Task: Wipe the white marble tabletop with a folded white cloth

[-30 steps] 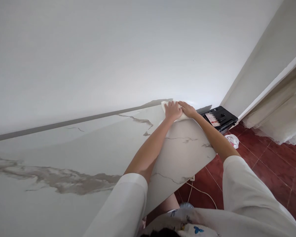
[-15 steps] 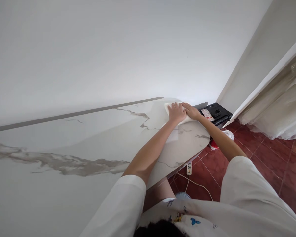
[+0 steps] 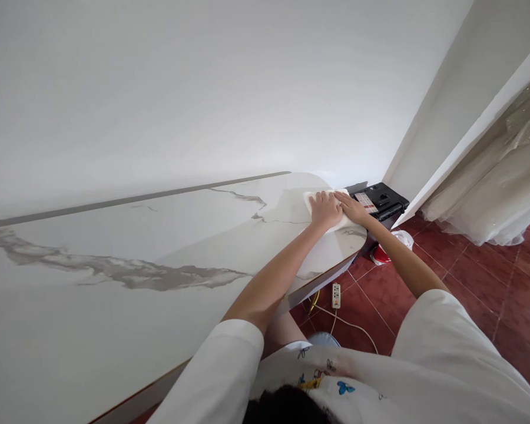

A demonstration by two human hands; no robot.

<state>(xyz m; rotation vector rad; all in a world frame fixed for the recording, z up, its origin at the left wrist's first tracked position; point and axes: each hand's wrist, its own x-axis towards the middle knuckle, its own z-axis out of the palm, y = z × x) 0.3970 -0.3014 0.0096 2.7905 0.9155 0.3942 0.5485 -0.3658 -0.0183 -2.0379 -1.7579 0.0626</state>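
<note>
A white cloth (image 3: 310, 196) lies against the top of a white, marble-patterned table (image 3: 194, 235), near its rounded right end. My left hand (image 3: 325, 210) presses down on the cloth, its fingers bent over it. Right beside it, my right hand (image 3: 351, 208) is pressed on the same cloth, fingers close together and touching the left hand. Both arms reach out straight to the far right part of the tabletop. Most of the cloth is hidden under the hands.
A white wall (image 3: 203, 88) runs behind the table. Beyond the right end stands a black case (image 3: 384, 199) with a label. On the red tiled floor (image 3: 459, 282) are a power strip (image 3: 336, 295) with its cord and a red-and-white item (image 3: 381, 254). Pale sheer fabric (image 3: 481, 206) hangs at the right.
Both hands and the cloth have slid a little to the right and towards me along the tabletop. The view has shifted slightly, so more of the table's near edge shows.
</note>
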